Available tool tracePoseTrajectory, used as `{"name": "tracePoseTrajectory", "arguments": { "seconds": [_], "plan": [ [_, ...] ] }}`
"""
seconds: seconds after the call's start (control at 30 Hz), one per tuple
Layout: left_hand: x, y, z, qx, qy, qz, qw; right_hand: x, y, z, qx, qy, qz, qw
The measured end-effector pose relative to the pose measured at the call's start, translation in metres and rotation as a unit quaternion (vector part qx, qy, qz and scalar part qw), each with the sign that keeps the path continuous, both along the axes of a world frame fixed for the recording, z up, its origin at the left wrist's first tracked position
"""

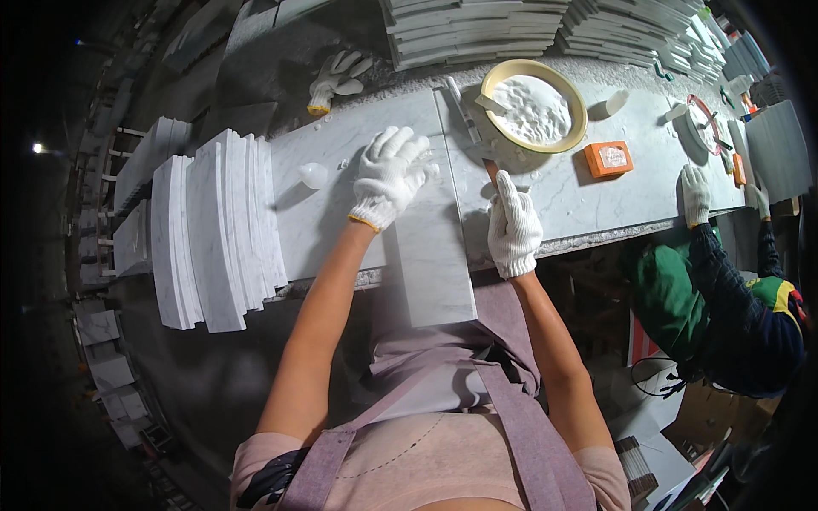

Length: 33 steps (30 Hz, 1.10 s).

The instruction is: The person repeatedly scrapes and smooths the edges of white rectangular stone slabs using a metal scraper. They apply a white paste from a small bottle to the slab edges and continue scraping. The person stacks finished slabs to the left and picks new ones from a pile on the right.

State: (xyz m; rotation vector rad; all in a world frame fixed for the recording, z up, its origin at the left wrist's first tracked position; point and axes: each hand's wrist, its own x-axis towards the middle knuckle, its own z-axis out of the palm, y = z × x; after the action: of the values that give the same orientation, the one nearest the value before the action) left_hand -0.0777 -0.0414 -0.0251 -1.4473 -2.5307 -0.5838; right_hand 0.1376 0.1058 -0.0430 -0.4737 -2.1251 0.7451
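My left hand [390, 175], in a white knitted glove, lies palm down with fingers spread on a long marble tile [436, 277]. The tile's near end sticks out past the bench edge toward my apron. My right hand [515, 226], gloved too, is closed around a thin brown scraper [490, 170] just right of the tile. Only the scraper's flat tip shows; the rest is hidden in the glove. Beyond that hand sits a yellow bowl [583, 128] of white paste, a small flat spreader [491, 105] leaning at its left rim.
Marble tiles [223, 230] stand stacked at left; more slabs [477, 34] are piled at the back. An empty-looking glove [338, 81], a whitish cup [313, 175] and an orange box [608, 159] lie about. At right, a co-worker's gloved hand [696, 194] rests at the bench edge.
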Motion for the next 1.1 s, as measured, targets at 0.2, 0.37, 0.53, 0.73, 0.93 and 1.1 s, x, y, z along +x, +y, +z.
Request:
{"name": "tracePoseTrajectory", "arguments": {
  "seconds": [0.2, 0.37, 0.53, 0.73, 0.93, 1.1],
  "plan": [
    [0.005, 0.024, -0.001, -0.010, 0.023, 0.075, 0.997, -0.002, -0.001, 0.000, 0.018, -0.003, -0.022, 1.000],
    [-0.008, 0.027, -0.009, 0.005, -0.065, 0.134, 0.989, -0.004, -0.001, -0.004, 0.023, 0.015, -0.031, 0.999],
    [-0.013, 0.007, -0.012, -0.017, -0.034, 0.061, 0.997, -0.001, 0.001, -0.006, 0.013, 0.003, -0.013, 1.000],
    [-0.033, 0.018, 0.003, -0.065, -0.092, 0.099, 0.989, -0.002, 0.000, -0.006, 0.028, 0.002, -0.027, 0.999],
    [-0.028, 0.025, 0.006, -0.109, -0.062, 0.027, 0.992, 0.000, 0.001, -0.006, 0.015, -0.016, -0.011, 1.000],
    [-0.038, 0.026, 0.012, -0.112, -0.097, 0.095, 0.984, 0.002, 0.001, -0.006, -0.001, -0.031, -0.002, 1.000]
  ]
}}
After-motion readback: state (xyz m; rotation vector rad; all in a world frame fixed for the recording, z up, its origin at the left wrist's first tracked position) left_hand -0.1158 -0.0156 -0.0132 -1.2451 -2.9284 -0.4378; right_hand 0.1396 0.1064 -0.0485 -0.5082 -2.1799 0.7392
